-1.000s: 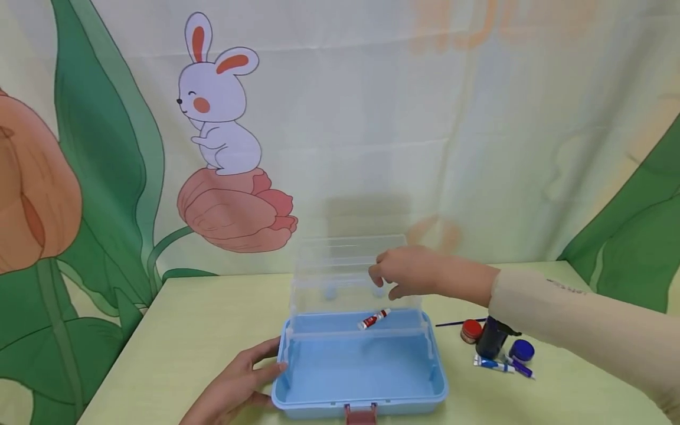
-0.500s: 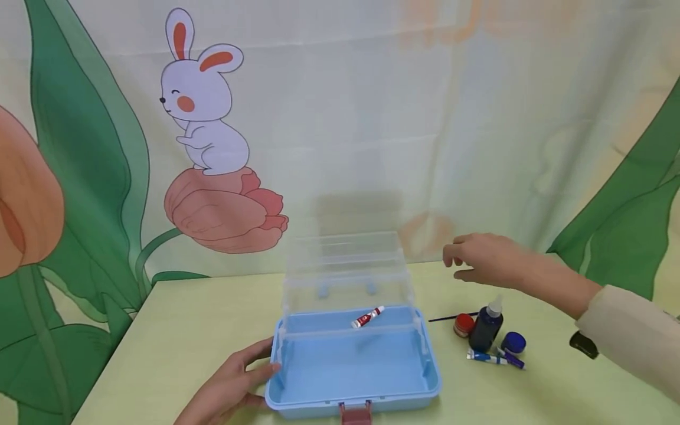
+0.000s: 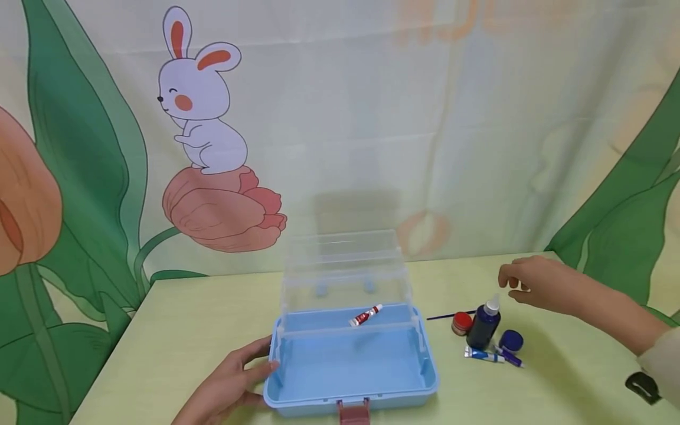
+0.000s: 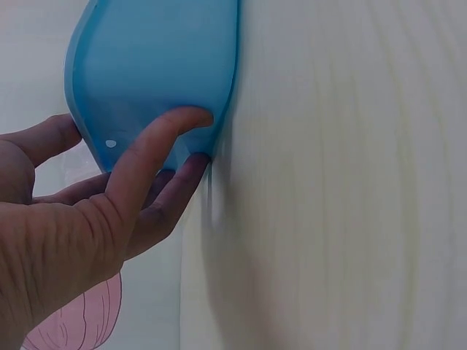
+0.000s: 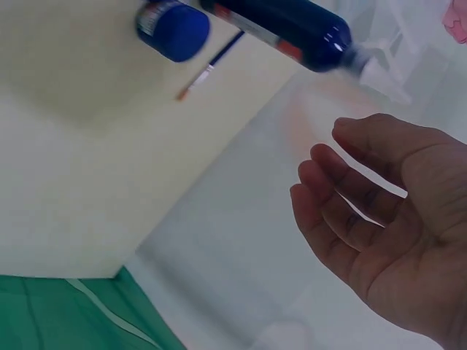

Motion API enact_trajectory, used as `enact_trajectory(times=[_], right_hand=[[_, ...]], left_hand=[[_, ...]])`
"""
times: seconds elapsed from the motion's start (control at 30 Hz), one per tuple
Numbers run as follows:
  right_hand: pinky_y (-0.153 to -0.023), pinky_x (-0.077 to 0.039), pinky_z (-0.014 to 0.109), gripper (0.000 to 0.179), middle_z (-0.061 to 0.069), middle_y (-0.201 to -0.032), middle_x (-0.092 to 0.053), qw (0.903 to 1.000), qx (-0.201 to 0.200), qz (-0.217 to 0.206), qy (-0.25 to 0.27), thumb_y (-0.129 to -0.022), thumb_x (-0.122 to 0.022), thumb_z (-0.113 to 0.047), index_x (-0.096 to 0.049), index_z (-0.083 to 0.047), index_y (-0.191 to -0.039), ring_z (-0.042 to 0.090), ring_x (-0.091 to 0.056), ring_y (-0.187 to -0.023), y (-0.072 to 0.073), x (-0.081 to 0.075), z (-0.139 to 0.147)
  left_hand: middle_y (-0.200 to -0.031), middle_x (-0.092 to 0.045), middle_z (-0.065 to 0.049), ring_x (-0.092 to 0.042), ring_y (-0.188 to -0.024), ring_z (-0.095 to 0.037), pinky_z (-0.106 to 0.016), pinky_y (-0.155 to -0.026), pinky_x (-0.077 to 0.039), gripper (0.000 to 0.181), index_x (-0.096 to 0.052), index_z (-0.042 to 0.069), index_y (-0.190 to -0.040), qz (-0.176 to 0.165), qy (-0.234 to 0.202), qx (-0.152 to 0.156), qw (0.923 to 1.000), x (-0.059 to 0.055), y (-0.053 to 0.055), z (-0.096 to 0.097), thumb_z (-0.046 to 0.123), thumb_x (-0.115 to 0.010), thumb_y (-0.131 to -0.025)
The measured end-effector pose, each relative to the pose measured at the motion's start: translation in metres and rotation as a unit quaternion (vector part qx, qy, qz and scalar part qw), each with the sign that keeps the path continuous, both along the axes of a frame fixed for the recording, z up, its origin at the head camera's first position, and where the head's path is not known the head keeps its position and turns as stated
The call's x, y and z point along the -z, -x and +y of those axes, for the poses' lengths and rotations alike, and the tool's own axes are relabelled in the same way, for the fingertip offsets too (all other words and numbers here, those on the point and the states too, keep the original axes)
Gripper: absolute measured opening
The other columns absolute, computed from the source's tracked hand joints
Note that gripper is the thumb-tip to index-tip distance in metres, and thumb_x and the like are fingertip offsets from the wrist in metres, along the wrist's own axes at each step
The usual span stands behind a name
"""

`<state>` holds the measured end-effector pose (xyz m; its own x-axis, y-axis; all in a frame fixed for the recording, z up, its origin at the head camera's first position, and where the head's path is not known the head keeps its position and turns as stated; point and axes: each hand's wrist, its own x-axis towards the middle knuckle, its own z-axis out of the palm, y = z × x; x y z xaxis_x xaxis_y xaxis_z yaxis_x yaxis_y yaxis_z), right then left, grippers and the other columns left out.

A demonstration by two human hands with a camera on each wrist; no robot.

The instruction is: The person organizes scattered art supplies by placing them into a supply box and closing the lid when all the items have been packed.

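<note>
A light blue plastic storage box [image 3: 345, 366] stands on the table with its clear lid [image 3: 345, 262] raised at the back. My left hand [image 3: 234, 378] holds the box's left end, thumb near the rim and fingers about the outer side. A small red and white paint tube [image 3: 366, 315] lies over the rear of the box, on the clear part. My right hand [image 3: 542, 286] holds nothing and hovers with loosely bent fingers above and right of a dark blue bottle [image 3: 483, 327] with a white nozzle. In the right wrist view the fingers [image 5: 343, 197] are apart from the bottle.
Around the bottle are a red-lidded jar [image 3: 461, 323], a dark blue jar [image 3: 511, 341], a blue and white paint tube [image 3: 483, 355], a small purple tube [image 3: 511, 357] and a thin paintbrush [image 3: 448, 316]. A printed cloth [image 3: 340, 118] hangs behind the table.
My right hand has moved right, from over the box's raised lid to near the bottle. The left hand stays at the box, and the red tube stays in place.
</note>
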<state>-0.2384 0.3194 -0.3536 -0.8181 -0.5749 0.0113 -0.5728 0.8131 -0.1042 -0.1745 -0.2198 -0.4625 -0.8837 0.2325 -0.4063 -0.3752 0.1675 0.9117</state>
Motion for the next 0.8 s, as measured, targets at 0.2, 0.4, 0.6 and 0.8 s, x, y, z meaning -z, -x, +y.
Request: enact_trajectory(times=[0.2, 0.4, 0.6, 0.8], right_hand=[[-0.062, -0.051, 0.024, 0.017, -0.009, -0.087, -0.061, 0.9986, -0.003, -0.049, 0.020, -0.086, -0.079, -0.007, -0.067, -0.015, -0.095, 0.003, -0.054, -0.073, -0.019, 0.029, 0.011], [-0.062, -0.053, 0.025, 0.015, -0.009, -0.087, -0.066, 0.9934, 0.006, -0.104, 0.049, -0.085, -0.079, -0.005, -0.068, -0.011, -0.094, 0.002, -0.056, -0.073, -0.038, 0.057, 0.010], [-0.063, -0.052, 0.028, 0.014, -0.007, -0.083, -0.067, 0.9902, 0.053, -0.127, 0.022, -0.084, -0.081, -0.008, -0.069, -0.010, -0.091, 0.006, -0.055, -0.071, -0.049, 0.077, -0.001], [-0.062, -0.054, 0.031, 0.020, 0.000, -0.083, -0.066, 0.9937, 0.069, -0.086, -0.019, -0.081, -0.085, -0.010, -0.070, -0.008, -0.093, 0.010, -0.054, -0.069, -0.049, 0.091, -0.013]], left_hand=[[-0.156, -0.032, -0.026, -0.064, -0.108, -0.031, -0.051, -0.076, -0.061, 0.074, -0.030, 0.002, -0.158, 0.016, -0.028, 0.017, 0.9993, 0.001, -0.003, -0.002, 0.024, -0.069, -0.099], [-0.156, -0.032, -0.027, -0.063, -0.109, -0.031, -0.050, -0.075, -0.061, 0.072, -0.030, 0.001, -0.158, 0.029, -0.027, 0.022, 0.9990, 0.000, -0.003, -0.003, 0.023, -0.067, -0.100], [-0.157, -0.031, -0.027, -0.063, -0.111, -0.032, -0.051, -0.076, -0.061, 0.072, -0.030, 0.001, -0.158, 0.031, -0.030, 0.028, 0.9987, 0.000, -0.004, -0.003, 0.023, -0.067, -0.100], [-0.157, -0.032, -0.027, -0.063, -0.111, -0.032, -0.051, -0.075, -0.061, 0.071, -0.031, 0.002, -0.157, 0.028, -0.018, 0.019, 0.9993, 0.000, -0.004, -0.002, 0.023, -0.067, -0.100]])
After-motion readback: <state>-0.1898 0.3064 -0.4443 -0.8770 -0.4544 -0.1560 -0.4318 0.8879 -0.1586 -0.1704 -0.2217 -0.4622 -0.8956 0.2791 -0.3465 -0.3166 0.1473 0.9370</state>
